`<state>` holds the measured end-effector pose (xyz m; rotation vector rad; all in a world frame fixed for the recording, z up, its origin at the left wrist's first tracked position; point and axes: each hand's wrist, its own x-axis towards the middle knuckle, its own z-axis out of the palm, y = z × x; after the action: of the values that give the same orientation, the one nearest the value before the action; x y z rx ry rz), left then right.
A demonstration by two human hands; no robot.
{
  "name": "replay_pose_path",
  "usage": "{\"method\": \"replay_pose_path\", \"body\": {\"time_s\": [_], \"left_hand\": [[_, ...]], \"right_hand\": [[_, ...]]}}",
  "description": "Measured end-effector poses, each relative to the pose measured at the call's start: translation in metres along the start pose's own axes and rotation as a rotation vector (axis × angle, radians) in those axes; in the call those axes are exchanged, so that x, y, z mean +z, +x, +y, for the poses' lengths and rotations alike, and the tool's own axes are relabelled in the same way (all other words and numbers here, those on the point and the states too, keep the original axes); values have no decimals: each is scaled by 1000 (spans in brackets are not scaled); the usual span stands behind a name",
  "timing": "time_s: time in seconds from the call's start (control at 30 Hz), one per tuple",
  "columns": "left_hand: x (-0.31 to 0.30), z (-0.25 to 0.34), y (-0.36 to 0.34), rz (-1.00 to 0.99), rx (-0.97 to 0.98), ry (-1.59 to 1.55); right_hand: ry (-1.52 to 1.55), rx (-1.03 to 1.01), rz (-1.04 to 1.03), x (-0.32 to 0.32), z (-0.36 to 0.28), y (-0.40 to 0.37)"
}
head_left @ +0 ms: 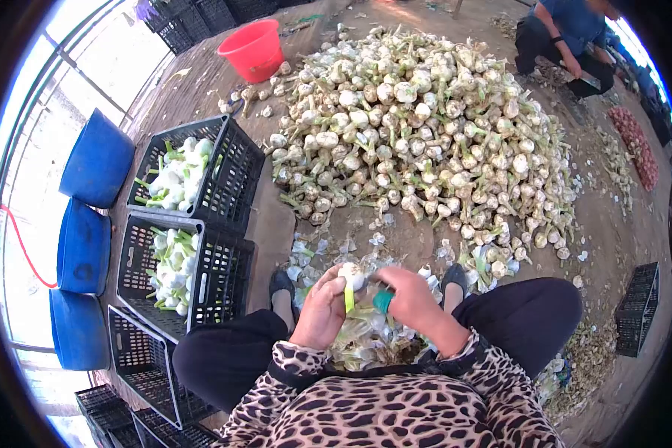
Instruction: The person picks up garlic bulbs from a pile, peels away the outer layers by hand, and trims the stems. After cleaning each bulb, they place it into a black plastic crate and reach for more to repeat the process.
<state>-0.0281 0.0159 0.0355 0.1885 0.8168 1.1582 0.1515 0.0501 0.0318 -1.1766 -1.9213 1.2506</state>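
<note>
My left hand [321, 312] is closed around a garlic bulb [353, 276], white at the top with a short green stem pointing down. Close beside it on the right, my right hand [417, 302] is wrapped round a green-handled tool [383, 301]. Motion smears those fingers, and I cannot make out the working end of the tool. Under both hands, papery garlic peelings [369, 340] lie between my feet. In front of me spreads a large heap of untrimmed garlic [425, 134].
Black crates of cleaned garlic [231, 175] stand at the left, with another black crate [138, 351] nearer me. Blue tubs [82, 246] line the wall. A red basin [254, 52] sits behind. At the far right another person [567, 45] crouches near a red net sack [635, 145].
</note>
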Motion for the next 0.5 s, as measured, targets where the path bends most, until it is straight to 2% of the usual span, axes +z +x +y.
{"method": "replay_pose_path", "body": {"time_s": [0.07,0.17,0.2,0.5], "left_hand": [[-3,-3,-1,35,13,41],[3,-3,-2,15,-26,60],[2,-4,-1,63,-20,69],[0,-8,-2,74,-59,178]], "right_hand": [[130,-12,247,0,-9,5],[12,-144,223,8,-5,5],[-39,-220,257,9,-6,5],[-224,-332,210,3,1,2]]}}
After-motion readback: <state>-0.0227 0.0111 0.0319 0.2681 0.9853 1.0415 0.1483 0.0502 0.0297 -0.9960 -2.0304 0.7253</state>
